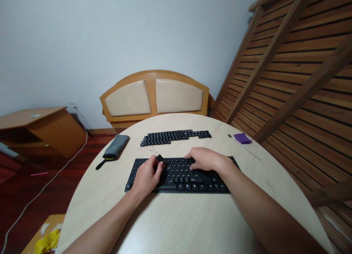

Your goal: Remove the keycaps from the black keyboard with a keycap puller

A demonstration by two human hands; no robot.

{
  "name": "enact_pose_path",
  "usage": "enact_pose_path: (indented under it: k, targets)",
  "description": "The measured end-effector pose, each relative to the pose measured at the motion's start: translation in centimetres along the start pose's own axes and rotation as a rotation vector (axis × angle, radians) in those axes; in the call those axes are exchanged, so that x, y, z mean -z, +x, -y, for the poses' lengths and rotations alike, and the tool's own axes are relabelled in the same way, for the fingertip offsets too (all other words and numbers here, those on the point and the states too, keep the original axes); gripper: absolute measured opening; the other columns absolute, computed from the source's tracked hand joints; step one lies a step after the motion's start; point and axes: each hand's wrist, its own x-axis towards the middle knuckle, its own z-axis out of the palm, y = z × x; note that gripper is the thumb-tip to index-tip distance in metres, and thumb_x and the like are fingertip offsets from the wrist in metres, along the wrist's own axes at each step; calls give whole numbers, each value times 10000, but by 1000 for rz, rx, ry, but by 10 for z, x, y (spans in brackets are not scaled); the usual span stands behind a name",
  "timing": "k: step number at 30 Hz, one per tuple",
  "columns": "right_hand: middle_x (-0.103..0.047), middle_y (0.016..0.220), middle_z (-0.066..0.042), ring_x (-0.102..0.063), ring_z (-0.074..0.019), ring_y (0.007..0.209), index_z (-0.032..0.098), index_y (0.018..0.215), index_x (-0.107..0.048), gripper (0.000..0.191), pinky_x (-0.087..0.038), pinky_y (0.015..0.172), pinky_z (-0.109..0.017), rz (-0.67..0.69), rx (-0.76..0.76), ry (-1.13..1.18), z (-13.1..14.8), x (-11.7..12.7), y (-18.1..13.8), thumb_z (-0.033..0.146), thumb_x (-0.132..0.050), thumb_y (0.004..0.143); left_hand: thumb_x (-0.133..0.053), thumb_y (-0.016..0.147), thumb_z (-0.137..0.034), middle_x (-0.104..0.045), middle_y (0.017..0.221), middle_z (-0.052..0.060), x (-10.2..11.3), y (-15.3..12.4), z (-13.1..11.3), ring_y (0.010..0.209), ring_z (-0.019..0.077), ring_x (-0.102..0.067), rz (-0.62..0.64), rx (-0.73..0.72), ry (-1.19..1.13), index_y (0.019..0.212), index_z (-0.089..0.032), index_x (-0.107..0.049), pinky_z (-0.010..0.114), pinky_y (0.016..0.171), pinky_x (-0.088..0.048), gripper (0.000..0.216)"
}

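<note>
A black keyboard [176, 186] lies near the middle of the table, with many of its keycaps off and bare key posts showing. My left hand [147, 173] is over its left part, fingers closed round the dark handle of a wire keycap puller [159, 158]. Thin wire loops stick out from the puller's far end. My right hand [205, 159] rests on the upper right of the keyboard, thumb and fingers apart, with nothing seen in it. Beyond the keyboard, loose black keycaps [165, 137] lie in rows on the table.
The round pale table [178, 221] carries a grey pouch [117, 147] at left. A purple cloth [242, 138] and a thin stick with a dark tip [244, 147] lie at right. Behind stand a padded headboard [180, 95] and a slatted wooden frame [297, 70].
</note>
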Motion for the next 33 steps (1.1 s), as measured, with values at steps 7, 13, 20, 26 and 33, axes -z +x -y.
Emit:
enact_pose_path:
  k: [7,13,20,26,33]
  targets:
    - [-707,1211,-111,-644,-303,1134,224,1293,-659,531,-472,958,-357,-34,48,48,0,-1,0,239,-736,768,-439,976,-373,-744,850,55,0,-9,-11,779,231,-685,78,-101,-123,872,-225,-556,313,691,-460,215]
    - [-684,1256,-110,-647,-289,1121,210,1325,-629,685,-468,954,-333,44,91,157,-6,1,-3,383,-802,686,-451,976,-364,-744,841,50,-3,-6,-10,758,222,-678,117,-89,-180,856,-221,-561,304,686,-453,216]
    - [-630,1327,-154,-606,-311,1192,171,1394,-558,836,-453,999,-350,74,50,77,2,2,-5,365,-848,635,-454,970,-347,-747,867,55,-2,-6,-9,792,233,-679,146,-75,-188,881,-215,-557,320,716,-460,190]
    - [-649,1294,-161,-608,-332,1180,173,1365,-590,816,-462,988,-373,41,44,66,5,0,-5,340,-863,614,-449,970,-347,-743,845,58,0,-6,-13,778,231,-679,155,-78,-196,860,-214,-560,319,709,-460,206]
    - [-638,1300,-156,-577,-339,1210,184,1367,-589,792,-461,987,-378,37,94,65,3,-6,0,347,-849,637,-447,969,-338,-736,840,57,2,-6,-11,767,224,-673,165,-92,-167,863,-209,-560,321,710,-460,202]
